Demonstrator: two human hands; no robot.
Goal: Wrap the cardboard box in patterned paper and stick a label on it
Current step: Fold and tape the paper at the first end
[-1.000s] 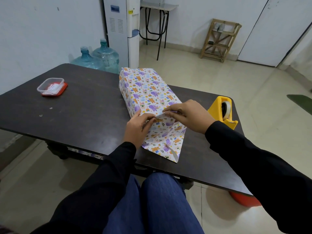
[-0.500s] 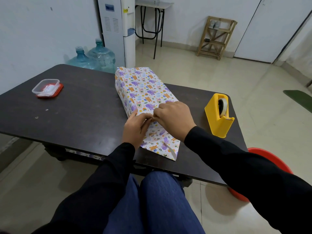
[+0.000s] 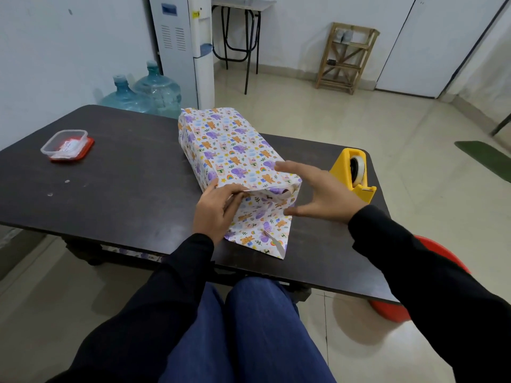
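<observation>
The box (image 3: 229, 145), covered in white paper printed with purple elephants and orange bears, lies lengthwise on the dark table (image 3: 116, 189). Its near end is unsealed, and a loose paper flap (image 3: 262, 228) spreads flat toward me. My left hand (image 3: 217, 210) presses straight fingers on the folded paper at the box's near left corner. My right hand (image 3: 320, 193) hovers off the near right corner with fingers spread and holds nothing. A clear tub (image 3: 66, 143) on a red lid at the far left holds white slips.
A yellow tape dispenser (image 3: 354, 172) stands on the table right of the box, just beyond my right hand. A red stool (image 3: 398, 308) sits on the floor below the table's right edge. Water bottles (image 3: 146, 92) and a dispenser (image 3: 182, 48) stand behind the table.
My right hand has lifted off the fold at the box's near end and swung right, opening wide. The left hand stays on the paper. The folded top flap now shows.
</observation>
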